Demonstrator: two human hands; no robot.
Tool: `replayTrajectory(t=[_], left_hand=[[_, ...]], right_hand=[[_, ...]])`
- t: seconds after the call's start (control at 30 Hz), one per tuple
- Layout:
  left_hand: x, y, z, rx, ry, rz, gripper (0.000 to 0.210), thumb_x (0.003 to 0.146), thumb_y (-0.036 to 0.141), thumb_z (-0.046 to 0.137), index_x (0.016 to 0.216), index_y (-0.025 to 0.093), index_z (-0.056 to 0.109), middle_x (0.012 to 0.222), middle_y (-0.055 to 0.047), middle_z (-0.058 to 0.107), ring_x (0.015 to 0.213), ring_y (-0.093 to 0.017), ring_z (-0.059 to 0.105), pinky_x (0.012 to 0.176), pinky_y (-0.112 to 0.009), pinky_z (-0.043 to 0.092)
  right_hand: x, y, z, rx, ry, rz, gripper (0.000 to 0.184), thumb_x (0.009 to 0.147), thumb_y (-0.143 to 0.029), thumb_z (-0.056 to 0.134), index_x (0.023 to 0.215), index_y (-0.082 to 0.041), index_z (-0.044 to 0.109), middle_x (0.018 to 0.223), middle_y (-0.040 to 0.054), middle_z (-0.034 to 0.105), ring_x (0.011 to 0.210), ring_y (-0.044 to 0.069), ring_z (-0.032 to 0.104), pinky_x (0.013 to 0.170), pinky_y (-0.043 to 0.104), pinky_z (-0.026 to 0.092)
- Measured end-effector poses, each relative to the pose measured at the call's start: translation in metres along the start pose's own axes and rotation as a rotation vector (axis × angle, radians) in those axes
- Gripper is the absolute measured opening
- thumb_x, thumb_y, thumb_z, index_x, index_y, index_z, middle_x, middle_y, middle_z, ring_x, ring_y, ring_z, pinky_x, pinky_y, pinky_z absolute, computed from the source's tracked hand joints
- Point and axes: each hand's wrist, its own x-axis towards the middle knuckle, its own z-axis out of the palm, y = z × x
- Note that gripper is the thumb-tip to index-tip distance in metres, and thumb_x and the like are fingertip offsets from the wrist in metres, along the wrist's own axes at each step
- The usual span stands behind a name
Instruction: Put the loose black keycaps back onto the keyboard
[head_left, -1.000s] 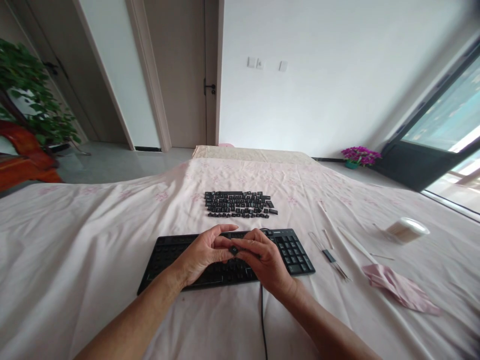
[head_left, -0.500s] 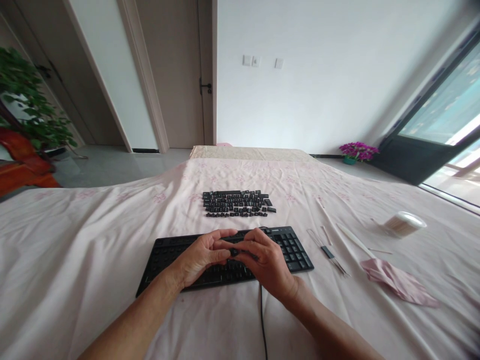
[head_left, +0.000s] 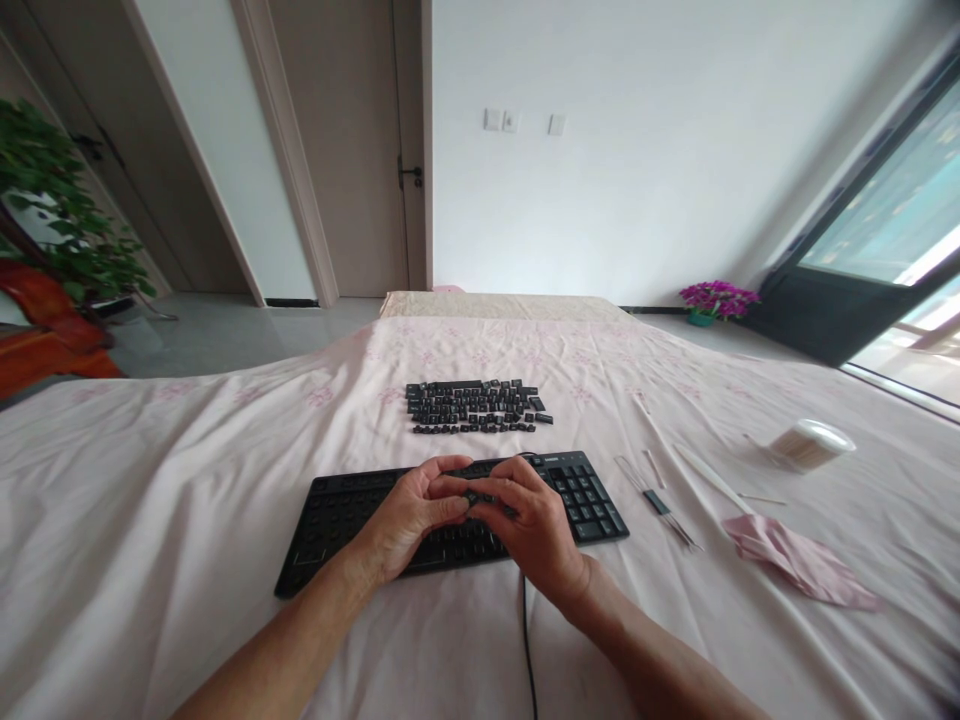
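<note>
A black keyboard (head_left: 322,530) lies on the pink cloth-covered surface, with the caps gone from its main section and keys still on the number pad (head_left: 589,500). Over its middle, my left hand (head_left: 416,510) and my right hand (head_left: 534,515) meet fingertip to fingertip. Pinched between both hands is a small black keycap (head_left: 471,498), partly covered by the fingers. Beyond the keyboard, several loose black keycaps (head_left: 472,402) are laid out in rows.
To the right lie a wire keycap puller (head_left: 658,503), a cotton swab (head_left: 653,468), a slim white stick (head_left: 712,478) and a crumpled pink cloth (head_left: 799,562). A clear tub of swabs (head_left: 812,445) rests farther right. The keyboard's cable (head_left: 527,640) runs toward me.
Both hands stay over the keyboard, still pinching the keycap. Their fingers have shifted slightly, and the keycap looks turned a little. The keycap rows look the same.
</note>
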Motion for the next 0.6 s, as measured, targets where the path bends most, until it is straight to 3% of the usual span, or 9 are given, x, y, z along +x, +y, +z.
replayTrajectory(t=[0.27,0.47,0.6], left_hand=[[0.0,0.0,0.001,0.01,0.069,0.002,0.04,0.067,0.024,0.077,0.104,0.014,0.062,0.09,-0.005,0.067,0.078,-0.011,0.064,0.069,-0.021,0.053],[0.001,-0.006,0.006,-0.039,0.167,0.074,0.041,0.061,0.02,0.081,0.099,0.017,0.063,0.083,0.001,0.063,0.075,-0.009,0.062,0.072,-0.022,0.053],[0.001,-0.011,0.011,-0.08,0.201,0.132,0.038,0.059,0.019,0.081,0.093,0.017,0.064,0.078,0.004,0.057,0.074,-0.007,0.059,0.073,-0.022,0.052]], right_hand=[[0.004,0.005,-0.004,0.09,-0.114,-0.023,0.027,0.085,-0.02,0.06,0.107,-0.032,0.068,0.09,0.0012,0.058,0.082,0.013,0.058,0.075,0.025,0.049],[0.002,0.007,0.003,0.152,0.058,0.051,0.019,0.08,-0.022,0.066,0.097,-0.026,0.07,0.085,0.0017,0.059,0.078,0.013,0.059,0.071,0.025,0.05],[0.001,0.005,0.005,0.122,0.072,0.052,0.017,0.079,-0.022,0.067,0.095,-0.025,0.071,0.085,0.002,0.059,0.077,0.013,0.059,0.07,0.025,0.05]])
